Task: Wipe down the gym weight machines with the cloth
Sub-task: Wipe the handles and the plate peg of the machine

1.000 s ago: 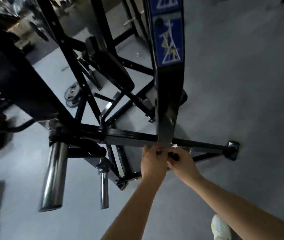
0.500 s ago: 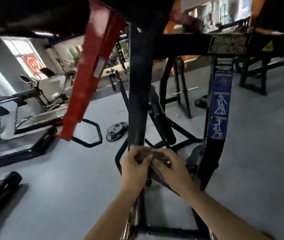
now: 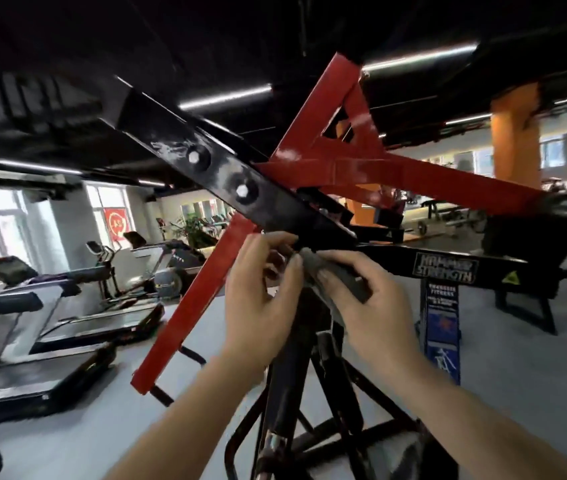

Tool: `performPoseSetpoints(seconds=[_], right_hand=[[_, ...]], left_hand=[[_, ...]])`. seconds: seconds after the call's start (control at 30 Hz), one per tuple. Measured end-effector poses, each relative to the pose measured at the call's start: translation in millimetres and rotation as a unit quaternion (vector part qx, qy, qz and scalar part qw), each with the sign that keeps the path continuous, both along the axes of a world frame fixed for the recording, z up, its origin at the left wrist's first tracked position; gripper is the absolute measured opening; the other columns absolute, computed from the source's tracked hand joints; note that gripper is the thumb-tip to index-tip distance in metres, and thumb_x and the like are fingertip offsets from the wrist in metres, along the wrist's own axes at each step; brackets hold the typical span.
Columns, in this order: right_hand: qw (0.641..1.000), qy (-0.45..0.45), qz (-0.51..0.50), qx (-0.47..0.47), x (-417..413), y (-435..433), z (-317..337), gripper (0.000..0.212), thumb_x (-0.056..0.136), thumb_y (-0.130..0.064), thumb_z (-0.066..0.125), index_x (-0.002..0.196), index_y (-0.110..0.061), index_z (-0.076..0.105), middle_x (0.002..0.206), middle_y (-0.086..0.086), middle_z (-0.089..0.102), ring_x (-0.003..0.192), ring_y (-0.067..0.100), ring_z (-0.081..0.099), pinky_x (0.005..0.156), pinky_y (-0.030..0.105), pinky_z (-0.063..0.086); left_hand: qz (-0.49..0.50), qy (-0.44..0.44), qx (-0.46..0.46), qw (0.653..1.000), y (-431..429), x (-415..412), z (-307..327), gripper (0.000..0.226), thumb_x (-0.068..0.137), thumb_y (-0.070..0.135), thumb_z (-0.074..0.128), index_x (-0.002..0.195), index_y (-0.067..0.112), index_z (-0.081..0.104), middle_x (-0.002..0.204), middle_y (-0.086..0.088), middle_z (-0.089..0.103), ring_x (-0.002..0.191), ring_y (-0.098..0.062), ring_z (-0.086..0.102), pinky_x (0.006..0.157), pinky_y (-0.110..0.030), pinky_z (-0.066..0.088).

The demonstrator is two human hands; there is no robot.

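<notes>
1. left grip (image 3: pixel 261 303): fingers curled, thumb tip on the cloth (image 3: pixel 344 278); pinches its left end; blurred, so the exact finger contact is unclear
2. right grip (image 3: pixel 375 317): fingers curled over the cloth from above, thumb underneath; clamps it; a dark grey corner sticks out past the knuckles to the right
3. cloth: grey, bunched, stretched between the two grips; sits just under the black beam (image 3: pixel 213 171); top edge looks to be touching the beam's lower end, but blur hides it
4. weight machine (image 3: pixel 289 375): its black upright drops straight below both grips, with base struts spreading out beneath the wrists
5. black beam: slants up and to the left away from the grips; two pale bolts (image 3: pixel 242 191) on it, above the left grip
6. red arm (image 3: pixel 202 306): slants down to the left of the left grip, passing just beside its knuckles; red frame (image 3: pixel 413 174) is above and to the right of both grips
7. label plate (image 3: pixel 444 268): black with white lettering, to the right of the right grip; blue placard (image 3: pixel 443 323) hangs below it
8. treadmills (image 3: pixel 50 327): far left of the grips, on the grey floor (image 3: pixel 517 393); orange pillar (image 3: pixel 514 140) up right, well apart
</notes>
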State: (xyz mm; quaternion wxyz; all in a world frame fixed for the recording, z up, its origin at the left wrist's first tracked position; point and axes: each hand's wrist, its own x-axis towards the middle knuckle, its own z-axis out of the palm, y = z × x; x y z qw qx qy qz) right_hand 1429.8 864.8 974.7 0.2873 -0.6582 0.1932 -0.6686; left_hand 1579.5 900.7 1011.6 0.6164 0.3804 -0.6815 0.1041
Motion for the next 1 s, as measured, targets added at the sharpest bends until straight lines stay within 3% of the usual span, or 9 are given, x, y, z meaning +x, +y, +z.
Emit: performPoseSetpoints(seconds=[0.1,0.23,0.37,0.47,0.57,0.67,0.8,0.87,1.0], right_hand=[[0.999,-0.01,-0.036,-0.033,-18,-23,39,0.022,0.1,-0.019,0.07,0.119,-0.029,0.073,0.105,-0.019,0.073,0.097,0.001,0.07,0.082,0.019,0.056],[0.994,-0.028,-0.075,-0.068,-26,-66,87,0.023,0.101,-0.02,0.067,0.123,-0.025,0.073,0.111,-0.019,0.072,0.106,-0.004,0.066,0.087,0.009,0.049],[0.983,0.001,-0.142,-0.119,-15,-105,129,0.025,0.103,-0.024,0.064,0.126,-0.023,0.072,0.112,-0.018,0.069,0.105,-0.012,0.061,0.089,0.003,0.044],[0.987,0.024,-0.125,-0.103,-4,-133,150,0.021,0.103,-0.025,0.063,0.121,-0.026,0.073,0.106,-0.019,0.071,0.101,-0.007,0.065,0.087,0.011,0.053],[0.994,0.021,-0.075,-0.072,4,-155,162,0.016,0.1,-0.026,0.069,0.114,-0.027,0.073,0.101,-0.018,0.071,0.097,0.0,0.069,0.083,0.019,0.059],[0.997,-0.001,-0.045,-0.059,8,-170,172,0.013,0.098,-0.025,0.072,0.111,-0.024,0.073,0.1,-0.014,0.07,0.094,0.004,0.069,0.077,0.017,0.059],[0.994,-0.051,-0.071,-0.067,-4,-181,186,0.015,0.101,-0.017,0.067,0.114,-0.023,0.072,0.099,-0.021,0.066,0.091,-0.017,0.062,0.075,0.008,0.055],[0.993,-0.062,-0.08,-0.067,-12,-189,194,0.016,0.101,-0.017,0.066,0.115,-0.022,0.072,0.098,-0.023,0.064,0.09,-0.018,0.06,0.075,0.006,0.054],[0.997,-0.058,-0.029,-0.044,-26,-200,181,0.016,0.101,-0.019,0.067,0.115,-0.025,0.072,0.107,-0.016,0.07,0.1,-0.002,0.067,0.091,0.025,0.059]], left_hand=[[0.067,-0.006,-0.047,0.997,-27,1,44,0.019,0.095,0.013,0.061,0.112,0.021,0.066,0.107,0.009,0.06,0.1,-0.017,0.062,0.083,-0.043,0.055],[0.204,-0.036,-0.112,0.972,-57,9,102,0.022,0.091,0.016,0.055,0.109,0.022,0.065,0.107,0.013,0.055,0.108,-0.013,0.05,0.094,-0.042,0.048],[0.312,-0.08,-0.069,0.944,-82,22,157,0.026,0.088,0.03,0.053,0.112,0.029,0.064,0.113,0.012,0.058,0.118,-0.017,0.047,0.106,-0.05,0.038],[0.383,-0.147,-0.006,0.912,-102,34,170,0.028,0.088,0.038,0.054,0.112,0.029,0.066,0.115,0.01,0.058,0.121,-0.019,0.046,0.111,-0.046,0.027],[0.422,-0.177,-0.019,0.889,-117,40,164,0.028,0.088,0.038,0.047,0.097,0.026,0.07,0.11,0.012,0.056,0.119,-0.018,0.043,0.109,-0.043,0.018],[0.45,-0.165,-0.029,0.877,-126,34,168,0.035,0.086,0.039,0.039,0.085,0.023,0.07,0.1,0.012,0.057,0.114,-0.019,0.044,0.11,-0.046,0.019],[0.473,-0.182,-0.024,0.862,-136,29,174,0.042,0.085,0.034,0.034,0.078,0.022,0.075,0.089,0.013,0.058,0.103,-0.017,0.043,0.11,-0.042,0.02],[0.477,-0.183,-0.031,0.859,-138,34,175,0.041,0.087,0.032,0.037,0.076,0.022,0.075,0.088,0.013,0.057,0.102,-0.016,0.042,0.11,-0.041,0.017],[0.489,-0.181,-0.016,0.853,-136,34,179,0.041,0.089,0.031,0.037,0.079,0.023,0.077,0.091,0.01,0.058,0.105,-0.021,0.042,0.111,-0.045,0.019]])
